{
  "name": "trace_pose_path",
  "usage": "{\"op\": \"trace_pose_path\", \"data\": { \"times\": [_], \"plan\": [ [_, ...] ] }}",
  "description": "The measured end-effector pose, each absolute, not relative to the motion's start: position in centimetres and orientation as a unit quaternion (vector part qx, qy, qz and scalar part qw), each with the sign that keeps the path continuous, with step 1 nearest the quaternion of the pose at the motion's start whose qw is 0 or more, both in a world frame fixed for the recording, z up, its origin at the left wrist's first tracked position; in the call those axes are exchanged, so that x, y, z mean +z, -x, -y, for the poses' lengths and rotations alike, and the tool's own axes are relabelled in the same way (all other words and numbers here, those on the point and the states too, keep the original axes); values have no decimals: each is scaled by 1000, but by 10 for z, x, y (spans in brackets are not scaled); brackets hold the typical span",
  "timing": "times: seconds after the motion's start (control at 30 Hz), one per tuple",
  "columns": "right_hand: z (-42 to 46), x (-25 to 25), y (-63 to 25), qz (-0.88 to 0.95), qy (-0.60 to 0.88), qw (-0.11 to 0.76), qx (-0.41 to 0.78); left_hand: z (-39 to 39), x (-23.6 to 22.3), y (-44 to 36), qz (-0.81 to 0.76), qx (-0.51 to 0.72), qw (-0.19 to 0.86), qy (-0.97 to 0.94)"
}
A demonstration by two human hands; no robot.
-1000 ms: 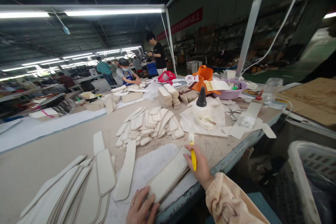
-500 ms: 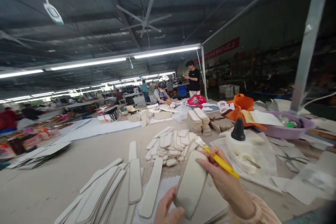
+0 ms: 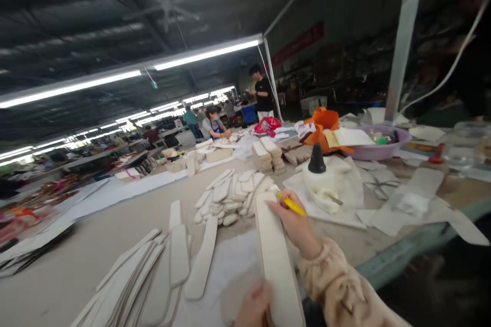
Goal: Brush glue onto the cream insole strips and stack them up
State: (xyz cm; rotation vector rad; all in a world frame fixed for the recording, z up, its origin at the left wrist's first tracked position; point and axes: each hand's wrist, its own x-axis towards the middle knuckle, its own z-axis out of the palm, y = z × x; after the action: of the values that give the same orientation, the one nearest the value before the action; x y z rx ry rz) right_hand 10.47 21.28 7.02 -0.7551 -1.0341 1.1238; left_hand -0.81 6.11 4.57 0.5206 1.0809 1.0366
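Panel, long and cream, in my right hand over the near side of the desk, and it's just swung round! A second ago it lay slanted along the near edge under both hands; now it points away from me, far end just this side of the heap of small pieces, so its broad face is turned up to me. My right hand pinches that far end and grips the yellow brush too. Left hand, by the near end: blurred, can't tell whether it's grasping. Now for writing, biggest first: far off, the red banner, too smeared to read; on the white bottle, no label I can make out.
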Motion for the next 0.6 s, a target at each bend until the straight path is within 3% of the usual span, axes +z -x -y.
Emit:
{"op": "trace_pose_path", "data": {
  "times": [0.17, 0.4, 0.6],
  "plan": [
    [-235, 59, -113, 384, 329, 677, 534, -54, 32, -17, -397, 454, 780, -165],
    [-239, 50, -114, 416, 338, 676, 506, -59, 24, -31, -474, 510, 699, -164],
    [-235, 52, -120, 427, 350, 674, 492, -65, 3, -23, -479, 467, 729, -141]
  ]
}}
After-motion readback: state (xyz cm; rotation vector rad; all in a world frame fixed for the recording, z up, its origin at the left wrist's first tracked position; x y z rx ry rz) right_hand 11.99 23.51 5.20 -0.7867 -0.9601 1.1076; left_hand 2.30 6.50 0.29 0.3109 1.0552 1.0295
